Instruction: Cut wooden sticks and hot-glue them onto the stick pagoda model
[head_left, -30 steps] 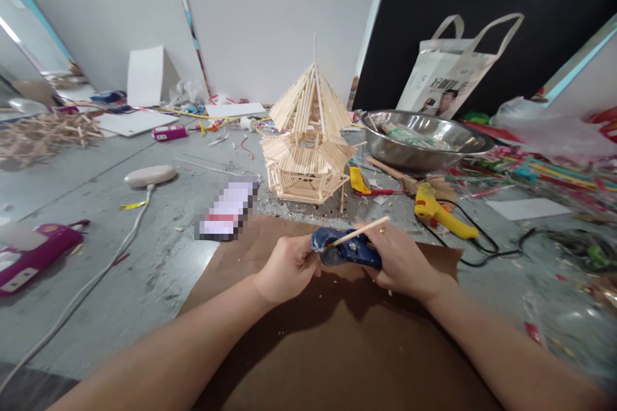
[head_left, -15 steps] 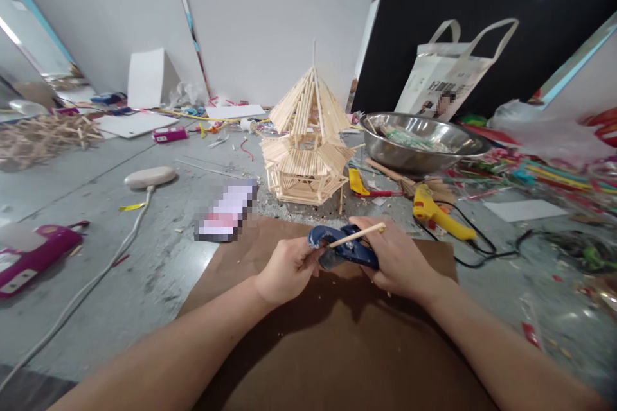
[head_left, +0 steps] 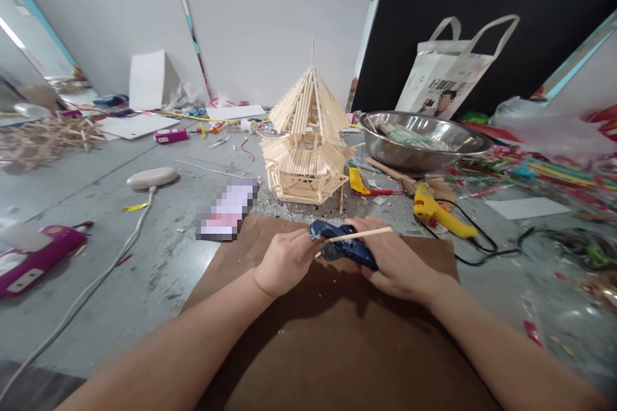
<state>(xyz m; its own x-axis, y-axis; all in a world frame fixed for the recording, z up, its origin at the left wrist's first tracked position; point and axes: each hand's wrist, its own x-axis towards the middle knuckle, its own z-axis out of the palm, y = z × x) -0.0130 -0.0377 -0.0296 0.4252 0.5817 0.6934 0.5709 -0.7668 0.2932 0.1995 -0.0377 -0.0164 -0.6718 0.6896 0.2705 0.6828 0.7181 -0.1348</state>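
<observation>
My left hand [head_left: 284, 262] pinches one end of a thin wooden stick [head_left: 359, 234]. The stick runs right across the jaws of a dark blue cutter [head_left: 343, 245], which my right hand [head_left: 393, 260] grips from the right. Both hands hover over a brown cardboard sheet [head_left: 337, 347]. Just beyond them stands a pagoda model built from wooden sticks [head_left: 308, 141].
A yellow glue gun [head_left: 436, 209] with a black cord lies to the right, behind it a steel bowl [head_left: 419, 141] and a white tote bag [head_left: 453, 74]. A blurred phone [head_left: 225, 210], a white cable [head_left: 110, 257] and a magenta tool [head_left: 33, 260] lie left. Loose sticks litter the floor.
The stick has levelled out and shifted slightly in the cutter's jaws. Both hands have risen a little, away from me, staying together over the cardboard.
</observation>
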